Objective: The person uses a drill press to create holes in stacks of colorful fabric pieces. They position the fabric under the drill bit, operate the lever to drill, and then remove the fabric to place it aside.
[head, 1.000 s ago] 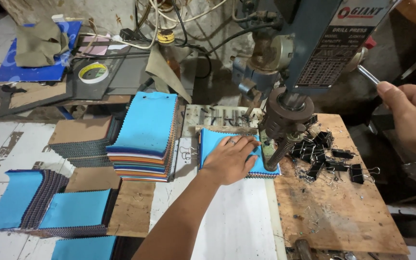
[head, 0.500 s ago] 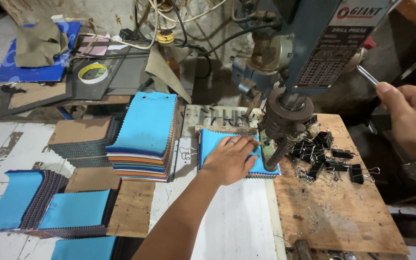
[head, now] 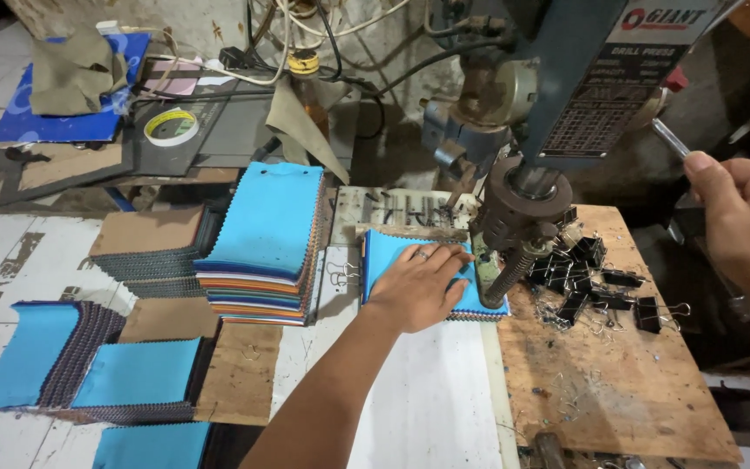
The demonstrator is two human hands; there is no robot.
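Note:
My left hand [head: 423,285] lies flat, fingers spread, on a small stack of fabric swatches with a blue top sheet [head: 385,254], pressing it down on the drill press table. The drill bit [head: 507,274] stands at the stack's right edge, beside my fingertips. My right hand [head: 744,227] is closed around the metal feed lever [head: 670,137] of the drill press [head: 557,95] at the right.
A tall stack of swatches with a blue top [head: 262,239] stands left of my hand. More swatch stacks [head: 88,365] lie at the lower left. Black binder clips [head: 601,287] are heaped on the wooden board [head: 618,382]. A tape roll [head: 171,126] and cables lie behind.

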